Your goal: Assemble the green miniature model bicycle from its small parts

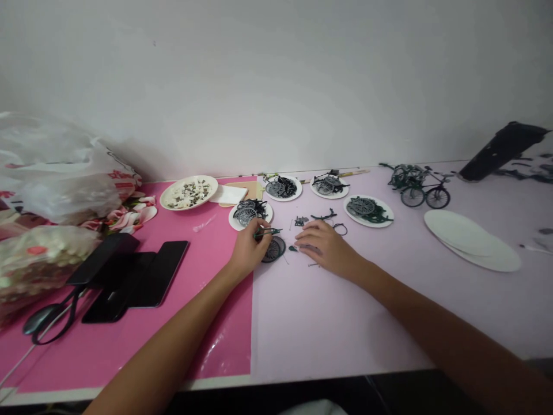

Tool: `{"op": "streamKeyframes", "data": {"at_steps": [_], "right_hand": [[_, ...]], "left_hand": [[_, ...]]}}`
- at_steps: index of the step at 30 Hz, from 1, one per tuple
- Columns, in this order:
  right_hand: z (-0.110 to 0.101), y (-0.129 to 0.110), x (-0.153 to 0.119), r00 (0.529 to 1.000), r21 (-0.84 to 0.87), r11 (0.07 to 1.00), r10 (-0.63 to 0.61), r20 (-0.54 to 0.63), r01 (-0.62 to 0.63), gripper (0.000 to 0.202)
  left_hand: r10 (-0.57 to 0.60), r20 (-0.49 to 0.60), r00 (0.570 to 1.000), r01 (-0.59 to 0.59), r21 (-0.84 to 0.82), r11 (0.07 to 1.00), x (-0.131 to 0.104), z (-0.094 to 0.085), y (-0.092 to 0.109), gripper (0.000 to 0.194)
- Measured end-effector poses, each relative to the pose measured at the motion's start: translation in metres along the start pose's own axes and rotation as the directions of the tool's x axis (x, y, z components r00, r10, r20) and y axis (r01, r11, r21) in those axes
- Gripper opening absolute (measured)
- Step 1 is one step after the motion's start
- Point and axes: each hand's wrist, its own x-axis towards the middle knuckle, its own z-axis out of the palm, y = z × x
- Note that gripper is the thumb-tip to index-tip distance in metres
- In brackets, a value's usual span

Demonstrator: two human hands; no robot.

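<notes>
My left hand (251,245) pinches a small dark green part (270,231) between thumb and fingers. Just below it, a round spoked wheel (275,250) lies on the tabletop, partly covered by the hand. My right hand (323,244) rests low over the table, palm down, its fingers apart and pointing left; no held object shows. A tiny green piece (293,248) lies by its fingertips. Beyond the hands are a small grey part (301,221), a dark handlebar-like piece (325,215) and a thin black ring (340,229).
White plates of wheels and dark parts (234,222) (377,222) stand behind the hands. Assembled toy bicycles (425,193) and stacked white plates (503,256) are right. Left are a food plate (173,206), black devices (159,276) and plastic bags (60,167).
</notes>
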Motion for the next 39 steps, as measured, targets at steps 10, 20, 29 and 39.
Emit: {"op": "streamKeyframes", "data": {"at_steps": [10, 20, 29, 39], "right_hand": [[-0.002, -0.002, -0.004, 0.978, 0.131, 0.979, 0.172, -0.115, -0.156, 0.027], [-0.013, -0.013, 0.000, 0.972, 0.294, 0.938, 0.220, -0.087, -0.186, 0.023], [-0.005, -0.016, 0.000, 0.978, 0.270, 0.953, 0.175, -0.112, -0.139, 0.027], [-0.002, -0.021, -0.001, 0.946, 0.265, 0.947, 0.243, -0.215, -0.183, 0.008]], "left_hand": [[0.016, 0.008, 1.000, -0.016, -0.003, 1.000, -0.003, -0.003, 0.011, 0.015], [-0.028, 0.062, 0.998, 0.033, -0.084, 0.996, -0.012, 0.004, 0.026, 0.014], [-0.041, 0.078, 0.996, 0.052, -0.151, 0.987, -0.015, 0.005, 0.030, 0.017], [-0.072, 0.118, 0.990, 0.099, -0.238, 0.966, -0.014, 0.007, 0.025, 0.019]]}}
